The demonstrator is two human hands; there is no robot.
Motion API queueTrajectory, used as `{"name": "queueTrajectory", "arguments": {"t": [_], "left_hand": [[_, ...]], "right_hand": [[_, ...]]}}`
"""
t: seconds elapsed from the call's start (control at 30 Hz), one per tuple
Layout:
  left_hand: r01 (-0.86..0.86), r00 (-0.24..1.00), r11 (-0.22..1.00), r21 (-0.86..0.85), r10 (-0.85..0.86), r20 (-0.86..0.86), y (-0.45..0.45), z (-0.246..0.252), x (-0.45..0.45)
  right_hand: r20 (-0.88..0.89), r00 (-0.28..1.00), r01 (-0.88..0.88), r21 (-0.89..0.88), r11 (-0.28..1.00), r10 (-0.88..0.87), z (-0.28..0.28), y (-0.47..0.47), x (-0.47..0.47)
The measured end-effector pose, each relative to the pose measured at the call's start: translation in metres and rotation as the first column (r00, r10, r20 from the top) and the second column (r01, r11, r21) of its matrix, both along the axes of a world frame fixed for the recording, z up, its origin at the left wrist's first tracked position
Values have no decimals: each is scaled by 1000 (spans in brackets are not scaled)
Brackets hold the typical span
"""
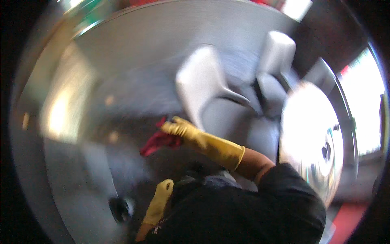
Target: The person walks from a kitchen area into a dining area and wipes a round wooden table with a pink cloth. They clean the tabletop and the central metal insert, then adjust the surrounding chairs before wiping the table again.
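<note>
My right hand (179, 128), in a long yellow rubber glove, reaches out in front of me and grips a red cloth (160, 143). The cloth hangs below and to the left of the fingers. A small dark patch shows at the fingertips, too blurred to name. Low beside my body is my left hand (164, 188) in a matching glove. Its fingers look curled, but whether they hold anything is hidden. Just beyond my right hand stands a pale armchair (201, 79) with a grey seat.
A second pale chair (275, 55) stands farther back. To my right is a round, glossy white tabletop (304, 122) with a round object (326, 151) on it. A grey partition (170, 27) curves across the back. Dark flooring (134, 91) lies ahead, and a black object (120, 209) at lower left.
</note>
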State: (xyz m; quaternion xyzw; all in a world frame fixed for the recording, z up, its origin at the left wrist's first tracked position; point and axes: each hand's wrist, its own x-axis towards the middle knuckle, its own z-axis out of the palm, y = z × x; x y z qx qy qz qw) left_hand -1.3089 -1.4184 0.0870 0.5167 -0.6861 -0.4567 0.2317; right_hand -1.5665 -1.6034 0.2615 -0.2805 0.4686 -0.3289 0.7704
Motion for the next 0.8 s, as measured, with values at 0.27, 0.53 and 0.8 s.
{"name": "queueTrajectory", "arguments": {"t": [0.27, 0.53, 0.8], "left_hand": [[787, 588, 611, 84, -785, 198, -126, 9, -118], [931, 332, 299, -211, -932, 146, -137, 50, -405], [991, 86, 86, -106, -996, -6, -29, 42, -538]], "right_hand": [[67, 507, 841, 183, 510, -859, -19, 254, -198], [250, -503, 851, -21, -524, -827, -12, 529, -217], [-390, -639, 755, -485, -442, -664, -123, 641, -348]]}}
